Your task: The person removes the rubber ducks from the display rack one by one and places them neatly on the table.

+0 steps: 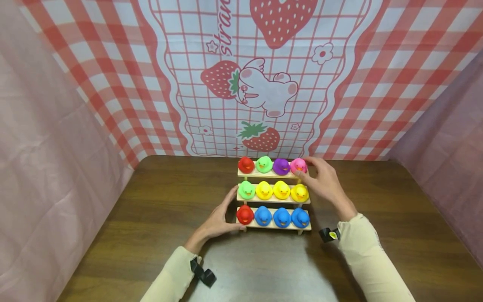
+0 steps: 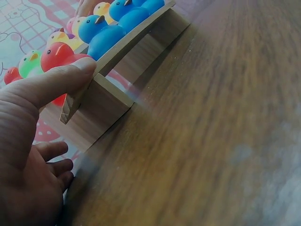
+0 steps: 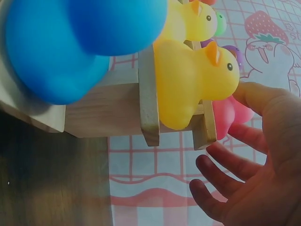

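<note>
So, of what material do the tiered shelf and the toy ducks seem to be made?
The tiered shelf looks like pale, unpainted wood, since grain shows on its sides. The toy ducks could be vinyl or rubber: their bodies look smooth, with a soft sheen.

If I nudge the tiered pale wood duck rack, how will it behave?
The rack is probably stiff, being flat boards. It likely slides, not rolls, on plank legs. Its round multicoloured toy ducks could tip off: shelf edges look lipless.
</note>
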### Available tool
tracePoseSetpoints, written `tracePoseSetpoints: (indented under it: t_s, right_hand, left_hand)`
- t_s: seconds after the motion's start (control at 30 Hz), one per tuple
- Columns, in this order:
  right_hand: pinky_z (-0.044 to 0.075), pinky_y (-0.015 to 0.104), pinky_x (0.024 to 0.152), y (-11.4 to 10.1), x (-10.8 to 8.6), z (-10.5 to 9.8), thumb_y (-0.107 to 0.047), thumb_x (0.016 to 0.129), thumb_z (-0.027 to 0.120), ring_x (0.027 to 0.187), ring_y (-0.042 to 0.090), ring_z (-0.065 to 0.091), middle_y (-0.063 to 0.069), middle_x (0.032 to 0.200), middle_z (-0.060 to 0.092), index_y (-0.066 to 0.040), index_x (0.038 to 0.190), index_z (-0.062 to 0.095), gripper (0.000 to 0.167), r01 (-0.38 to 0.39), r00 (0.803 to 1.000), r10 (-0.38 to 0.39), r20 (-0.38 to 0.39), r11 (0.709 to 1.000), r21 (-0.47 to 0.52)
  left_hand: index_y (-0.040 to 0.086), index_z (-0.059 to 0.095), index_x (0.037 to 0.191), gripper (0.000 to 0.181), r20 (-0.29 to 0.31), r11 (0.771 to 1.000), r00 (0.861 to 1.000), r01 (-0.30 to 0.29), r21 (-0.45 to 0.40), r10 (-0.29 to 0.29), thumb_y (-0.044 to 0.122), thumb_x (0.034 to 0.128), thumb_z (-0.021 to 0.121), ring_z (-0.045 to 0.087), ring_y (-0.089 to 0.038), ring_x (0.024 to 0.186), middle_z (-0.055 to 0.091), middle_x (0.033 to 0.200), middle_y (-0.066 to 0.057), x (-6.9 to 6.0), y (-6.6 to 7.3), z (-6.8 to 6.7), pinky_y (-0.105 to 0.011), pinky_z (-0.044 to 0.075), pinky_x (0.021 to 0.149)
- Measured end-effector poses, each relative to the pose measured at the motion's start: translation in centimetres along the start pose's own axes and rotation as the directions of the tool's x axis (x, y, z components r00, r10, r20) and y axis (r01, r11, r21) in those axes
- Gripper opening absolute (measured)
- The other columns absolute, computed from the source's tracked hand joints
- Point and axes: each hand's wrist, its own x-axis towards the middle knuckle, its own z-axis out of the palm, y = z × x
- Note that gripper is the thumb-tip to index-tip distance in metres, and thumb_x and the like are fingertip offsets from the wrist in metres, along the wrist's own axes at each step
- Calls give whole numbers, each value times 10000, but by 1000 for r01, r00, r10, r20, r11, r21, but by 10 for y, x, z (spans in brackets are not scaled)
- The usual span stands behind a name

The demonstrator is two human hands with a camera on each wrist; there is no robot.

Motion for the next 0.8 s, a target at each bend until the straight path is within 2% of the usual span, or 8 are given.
tracePoseSetpoints:
  t_s: [0.1,0.33,0.5,0.63,0.8]
  right_hand:
    - [506,559,918,0,0,1,-262,902,740,1080,342,578,209,1218,641,0,1276,624,471,17,1000,-17,-25,1000,-6]
    - [528,585,918,1,0,4,-121,872,743,1066,405,585,259,1197,597,50,1246,636,425,35,996,-34,-77,999,4]
    - [543,580,895,0,-1,4,-89,857,749,1006,404,606,253,1148,592,61,1222,652,406,39,994,-38,-102,999,8]
    - [521,514,847,-2,-2,4,-101,850,765,959,385,592,241,1116,594,44,1213,670,402,30,993,-32,-109,999,-12]
    - [422,393,767,-2,-3,1,-130,841,786,897,307,524,218,1038,584,31,1199,685,405,30,992,-33,-119,999,-29]
  left_hand:
    - [371,131,1605,1166,0,1000,1000,-2,3,2,220,738,896,257,-255,1546,288,1662,-67,0,0,0,-609,190,1236]
    - [369,129,1606,1163,2,1000,1000,6,-10,-6,227,741,894,245,-250,1551,280,1666,-58,0,1,0,-611,177,1239]
    - [379,130,1603,1165,0,1000,1000,8,-15,-8,215,739,894,241,-248,1551,282,1665,-54,0,1,0,-612,173,1239]
    - [376,131,1604,1167,1,1000,1000,5,-16,-5,218,737,896,246,-249,1549,288,1662,-58,0,0,0,-609,180,1238]
    - [347,133,1611,1165,2,1000,1000,8,-15,-8,219,738,896,251,-255,1547,291,1660,-70,-1,1,0,-607,182,1238]
